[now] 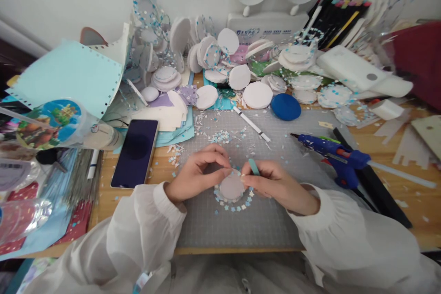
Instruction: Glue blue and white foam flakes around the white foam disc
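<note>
A small pale disc (232,187) ringed by light blue and white star pieces (237,208) is at the centre of the grey cutting mat (237,234). My left hand (203,172) pinches the disc's upper left edge between thumb and forefinger. On the other side, my right hand (275,183) has its thumb and forefinger closed at the disc's upper right edge, and a teal tool (254,166) is tucked in its fingers. Small paper scraps (220,137) lie on the mat beyond my hands.
A blue glue gun (334,151) lies at right, a white pen (251,124) and blue round lid (285,106) ahead. At left are a phone (135,154) and a plastic cup (69,124). White discs (257,95) crowd the back.
</note>
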A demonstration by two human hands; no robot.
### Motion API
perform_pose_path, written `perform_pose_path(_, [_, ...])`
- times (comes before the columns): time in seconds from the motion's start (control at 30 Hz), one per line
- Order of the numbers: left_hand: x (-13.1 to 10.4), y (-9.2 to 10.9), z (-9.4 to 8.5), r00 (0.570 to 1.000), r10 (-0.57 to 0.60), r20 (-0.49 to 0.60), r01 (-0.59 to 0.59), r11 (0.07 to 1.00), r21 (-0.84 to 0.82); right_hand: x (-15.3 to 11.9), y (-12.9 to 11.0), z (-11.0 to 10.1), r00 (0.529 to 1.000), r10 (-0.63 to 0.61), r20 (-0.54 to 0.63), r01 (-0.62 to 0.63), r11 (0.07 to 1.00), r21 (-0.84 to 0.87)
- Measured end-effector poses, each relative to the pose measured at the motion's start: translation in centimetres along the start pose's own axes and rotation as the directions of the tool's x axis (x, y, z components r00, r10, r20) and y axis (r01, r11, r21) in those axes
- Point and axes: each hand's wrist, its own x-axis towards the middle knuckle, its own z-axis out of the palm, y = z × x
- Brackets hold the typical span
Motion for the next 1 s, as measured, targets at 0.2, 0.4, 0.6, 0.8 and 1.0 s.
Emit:
perform_pose_path(0.2, [0.1, -0.1, 0.1, 0.996, 0.016, -0.083, -0.016, 1.000, 0.002, 0.1, -0.4, 0.1, 0.997, 0.074, -0.001, -0.074, 0.997, 0.011])
perform_pose_path(0.4, [0.3, -0.1, 0.0, 0.992, -0.018, -0.125, 0.011, 0.998, -0.063, 0.1, -0.9, 0.5, 0.996, 0.089, -0.006, -0.089, 0.991, -0.096])
perform_pose_path(0.6, [0.2, -0.2, 0.0, 0.993, -0.004, -0.117, -0.006, 0.996, -0.087, 0.2, -1.1, 0.1, 0.986, -0.074, -0.152, 0.010, 0.923, -0.385])
perform_pose_path(0.8, [0.2, -0.2, 0.0, 0.992, -0.015, -0.122, 0.001, 0.994, -0.110, -0.2, -1.4, -0.1, 0.920, -0.199, -0.337, 0.078, 0.937, -0.341])
perform_pose_path(1.0, [0.2, -0.3, -0.1, 0.993, -0.020, -0.118, 0.005, 0.993, -0.119, 0.3, -1.3, -1.0, 0.817, -0.313, -0.484, 0.376, 0.926, 0.035])
